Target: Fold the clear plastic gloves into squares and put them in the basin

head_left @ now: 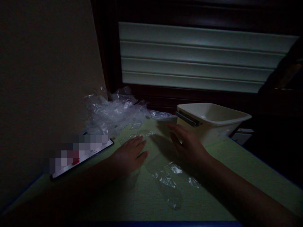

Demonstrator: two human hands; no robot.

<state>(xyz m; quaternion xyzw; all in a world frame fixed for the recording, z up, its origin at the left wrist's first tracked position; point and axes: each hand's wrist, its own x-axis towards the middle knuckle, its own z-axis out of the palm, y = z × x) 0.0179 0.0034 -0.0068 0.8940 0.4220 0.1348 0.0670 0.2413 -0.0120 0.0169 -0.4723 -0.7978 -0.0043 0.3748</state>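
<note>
My left hand (129, 155) lies palm down on the green mat (236, 170), fingers stretched out and holding nothing. My right hand (187, 143) also rests flat with its fingers extended toward a white plastic bin (213, 121) just beyond it. Between and below the two hands lies a clear plastic bag or glove (167, 181), flat on the mat. A heap of crumpled clear plastic (113, 112) sits farther back, ahead of my left hand.
A phone or tablet (80, 156) with a lit screen lies at the left near the wall (42, 78). A shuttered window (196, 56) stands behind. The mat has a blue edge (165, 224) in front. The scene is dim.
</note>
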